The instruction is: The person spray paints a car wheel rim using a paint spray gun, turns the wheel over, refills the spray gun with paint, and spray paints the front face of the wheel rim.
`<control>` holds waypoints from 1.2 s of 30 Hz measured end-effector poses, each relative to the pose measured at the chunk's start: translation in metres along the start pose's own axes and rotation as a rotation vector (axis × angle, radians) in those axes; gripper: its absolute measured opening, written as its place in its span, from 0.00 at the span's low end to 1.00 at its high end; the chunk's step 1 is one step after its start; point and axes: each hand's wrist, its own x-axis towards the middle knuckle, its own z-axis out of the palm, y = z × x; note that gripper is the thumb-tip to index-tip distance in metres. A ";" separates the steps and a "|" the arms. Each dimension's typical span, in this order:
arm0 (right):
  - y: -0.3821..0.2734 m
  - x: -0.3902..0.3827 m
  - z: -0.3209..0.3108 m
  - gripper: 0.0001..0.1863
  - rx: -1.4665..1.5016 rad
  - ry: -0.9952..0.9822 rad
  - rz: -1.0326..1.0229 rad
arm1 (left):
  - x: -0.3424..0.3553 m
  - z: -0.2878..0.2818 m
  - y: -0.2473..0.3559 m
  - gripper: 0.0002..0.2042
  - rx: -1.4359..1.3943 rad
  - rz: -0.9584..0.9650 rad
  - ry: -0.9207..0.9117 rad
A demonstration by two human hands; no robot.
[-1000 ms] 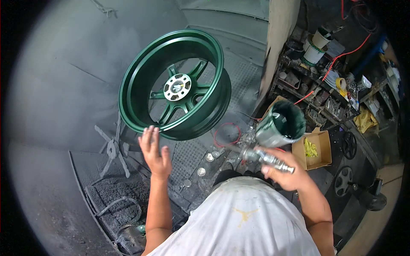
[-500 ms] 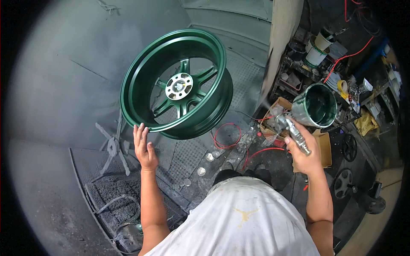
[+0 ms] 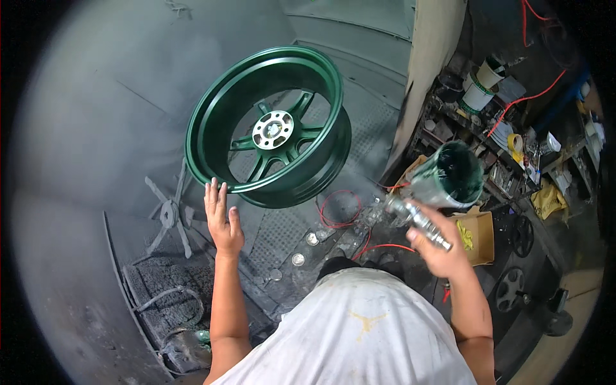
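Note:
A glossy green car wheel (image 3: 327, 160) hangs tilted in front of me, its spokes and bare metal hub ring (image 3: 273, 130) facing up toward me. At its lower left rim is my left hand (image 3: 226, 224), fingers stretched out and the fingertips at the rim's edge; whether they press on it I cannot tell. My right hand (image 3: 443, 252) is wrapped round the metal spray gun (image 3: 420, 222) to the right of the wheel. The gun's large cup (image 3: 428, 183), coated inside with dark green paint, tilts above it. What supports the wheel is hidden.
Shelves at the right hold paint pails (image 3: 476, 94), a yellow tape roll (image 3: 515, 142) and clutter. A cardboard box (image 3: 482, 239) stands below. A red hose (image 3: 385, 246) runs over the floor. A grey spoked stand (image 3: 169, 213) is at the left. A post (image 3: 427, 70) rises behind the cup.
The wheel has turned, so its spokes lie at other angles. My right hand has brought the spray gun left and slightly nearer to me. My left hand stays at the rim.

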 end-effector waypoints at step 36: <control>-0.138 0.108 0.035 0.31 0.178 -0.655 0.063 | -0.090 0.039 -0.117 0.35 -1.170 -1.376 0.249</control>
